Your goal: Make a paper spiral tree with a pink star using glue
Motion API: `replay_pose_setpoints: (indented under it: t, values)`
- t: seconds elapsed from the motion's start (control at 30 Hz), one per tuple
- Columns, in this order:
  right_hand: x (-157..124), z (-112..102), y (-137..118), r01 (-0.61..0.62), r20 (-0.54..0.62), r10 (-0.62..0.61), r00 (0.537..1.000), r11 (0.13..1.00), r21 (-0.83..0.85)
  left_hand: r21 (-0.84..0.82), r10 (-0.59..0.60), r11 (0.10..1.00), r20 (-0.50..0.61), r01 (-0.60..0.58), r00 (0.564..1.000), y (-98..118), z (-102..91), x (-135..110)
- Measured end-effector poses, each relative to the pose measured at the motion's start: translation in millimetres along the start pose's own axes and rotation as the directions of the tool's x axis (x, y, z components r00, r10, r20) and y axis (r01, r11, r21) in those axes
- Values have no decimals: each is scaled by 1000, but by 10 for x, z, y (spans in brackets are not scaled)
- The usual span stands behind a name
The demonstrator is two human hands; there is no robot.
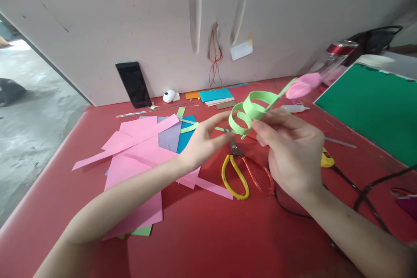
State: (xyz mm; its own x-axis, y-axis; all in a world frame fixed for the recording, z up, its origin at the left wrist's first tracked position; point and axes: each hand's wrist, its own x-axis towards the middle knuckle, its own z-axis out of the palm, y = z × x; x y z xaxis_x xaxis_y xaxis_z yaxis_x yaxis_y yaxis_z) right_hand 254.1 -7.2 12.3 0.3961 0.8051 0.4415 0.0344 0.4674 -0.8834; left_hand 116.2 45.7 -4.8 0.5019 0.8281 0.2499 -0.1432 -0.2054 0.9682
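Observation:
My right hand [291, 150] is closed around a thin stem wrapped in a curling light-green paper strip [250, 110]. A pink paper bud [302, 85] tops the stem at the upper right. My left hand [205, 139] pinches the lower end of the green strip next to the right hand's fingertips. Both hands hover above the red table [211, 234]. Directly beneath them lie scissors [243, 173] with one yellow and one red handle.
Pink, purple, blue and green paper sheets [143, 156] lie at the left. A black phone [134, 84] leans on the wall. A green board [374, 108] sits at right, with a yellow glue gun [326, 159] and black cable [365, 191] nearby. More coloured paper [215, 95] lies at the back.

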Motion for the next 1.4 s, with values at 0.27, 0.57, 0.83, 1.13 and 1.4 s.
replay_pose_setpoints:
  t: [0.27, 0.57, 0.83, 1.13, 1.4]
  values:
    - [53, 17, 175, -36, 3, 37, 999, 982, -183, 218, 340, 930, -207, -296, 917, -40, -172, 103]
    - [-35, 81, 159, 10, 115, 26, 993, 952, -305, 358, 377, 885, -173, -299, 910, 75, -100, 35]
    - [-7, 32, 149, 90, 134, -47, 990, 937, -337, 38, 14, 999, -228, -6, 974, 91, -205, 137]
    - [110, -68, 20, 54, 192, 2, 981, 956, -289, -18, -146, 989, -115, 145, 983, 154, -115, 90]
    - [100, -54, 15, -124, 184, 165, 969, 968, -217, 80, -76, 994, -24, 78, 997, 188, -83, 58]
